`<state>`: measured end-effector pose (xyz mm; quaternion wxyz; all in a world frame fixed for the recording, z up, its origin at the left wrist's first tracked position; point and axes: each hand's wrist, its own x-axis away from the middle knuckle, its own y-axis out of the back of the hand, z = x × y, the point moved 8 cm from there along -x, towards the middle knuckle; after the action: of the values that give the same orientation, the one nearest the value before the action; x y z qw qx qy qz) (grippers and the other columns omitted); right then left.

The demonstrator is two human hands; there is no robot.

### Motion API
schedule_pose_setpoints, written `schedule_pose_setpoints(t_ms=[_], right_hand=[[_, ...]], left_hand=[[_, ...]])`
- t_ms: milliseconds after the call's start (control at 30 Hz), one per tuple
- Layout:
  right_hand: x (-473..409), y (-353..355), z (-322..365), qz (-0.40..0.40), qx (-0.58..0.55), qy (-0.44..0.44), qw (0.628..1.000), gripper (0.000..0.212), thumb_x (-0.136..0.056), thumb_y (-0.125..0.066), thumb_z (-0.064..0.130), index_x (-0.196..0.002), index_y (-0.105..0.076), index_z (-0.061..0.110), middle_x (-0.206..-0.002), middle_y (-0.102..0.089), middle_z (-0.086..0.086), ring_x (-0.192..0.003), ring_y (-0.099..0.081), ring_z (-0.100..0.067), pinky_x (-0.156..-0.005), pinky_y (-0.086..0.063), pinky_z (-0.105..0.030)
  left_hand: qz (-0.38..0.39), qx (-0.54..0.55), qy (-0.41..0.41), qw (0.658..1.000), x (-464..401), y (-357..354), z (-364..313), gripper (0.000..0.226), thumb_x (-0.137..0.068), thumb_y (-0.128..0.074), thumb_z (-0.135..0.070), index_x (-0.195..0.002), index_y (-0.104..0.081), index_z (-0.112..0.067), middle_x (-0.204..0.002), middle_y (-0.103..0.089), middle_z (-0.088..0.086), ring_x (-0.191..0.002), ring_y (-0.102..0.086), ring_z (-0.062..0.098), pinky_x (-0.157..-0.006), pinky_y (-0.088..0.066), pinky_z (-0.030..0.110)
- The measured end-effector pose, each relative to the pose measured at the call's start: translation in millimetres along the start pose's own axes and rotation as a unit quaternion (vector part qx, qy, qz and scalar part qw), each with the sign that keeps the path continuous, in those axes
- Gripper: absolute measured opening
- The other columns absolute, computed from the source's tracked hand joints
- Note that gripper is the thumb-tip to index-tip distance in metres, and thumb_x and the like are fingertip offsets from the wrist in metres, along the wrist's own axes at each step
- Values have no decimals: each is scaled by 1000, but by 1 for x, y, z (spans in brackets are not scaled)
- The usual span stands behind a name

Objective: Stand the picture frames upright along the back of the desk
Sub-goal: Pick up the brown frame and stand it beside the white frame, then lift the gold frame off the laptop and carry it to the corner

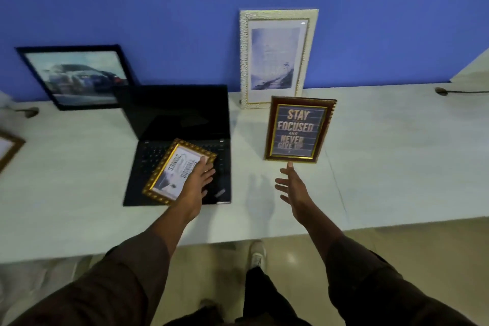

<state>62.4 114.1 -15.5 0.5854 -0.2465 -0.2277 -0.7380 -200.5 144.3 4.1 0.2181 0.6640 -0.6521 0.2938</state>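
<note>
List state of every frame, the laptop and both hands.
white frame: upright, at the wall.
black frame: upright, tilted, at the wall.
brown frame: upright, forward of the white one.
gold frame: lying on the laptop keyboard.
laptop: open, screen dark.
frame at left edge: mostly cut off, state unclear.
left hand: flat on the gold frame.
right hand: open, empty, just below the brown frame.

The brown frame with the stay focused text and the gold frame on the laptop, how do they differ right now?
The brown frame stands upright on the desk; the gold frame lies over the laptop keyboard. The left hand grips the gold frame, while the right hand is open just below the brown frame. The gold frame's print sits turned sideways. Both are small with text prints.
</note>
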Motion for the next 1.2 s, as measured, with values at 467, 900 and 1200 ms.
schedule_pose_setpoints(t_ms=[467, 900, 1200], right_hand=[[48, -173, -4, 113, 76, 9, 991, 65, -100, -31, 60, -148, -39, 17, -141, -54, -15, -116, -59, -29, -98, -43, -40], [-25, -216, -20, 105, 97, -68, 987, 12, -100, -55, 27, -89, -56, 24, -117, -66, -20, -114, -63, -37, -101, -48, -49], [-73, -242, -32, 119, 98, -15, 988, 37, -86, -73, 18, -120, -58, 22, -119, -69, 0, -110, -67, -23, -92, -57, -51]], left_hand=[[-95, -16, -20, 995, 70, 178, 5, 50, -99, -46, -42, -145, -45, -24, -144, -54, 7, -132, -48, 25, -111, -28, 47], [-89, -123, 45, 987, -16, 172, -25, 27, -90, -62, -41, -83, -72, -16, -100, -75, 8, -90, -68, 24, -81, -52, 32], [-110, -153, 112, 976, -59, 192, -17, 45, -76, -67, -58, -97, -72, -19, -100, -74, 7, -96, -69, 27, -93, -55, 43]])
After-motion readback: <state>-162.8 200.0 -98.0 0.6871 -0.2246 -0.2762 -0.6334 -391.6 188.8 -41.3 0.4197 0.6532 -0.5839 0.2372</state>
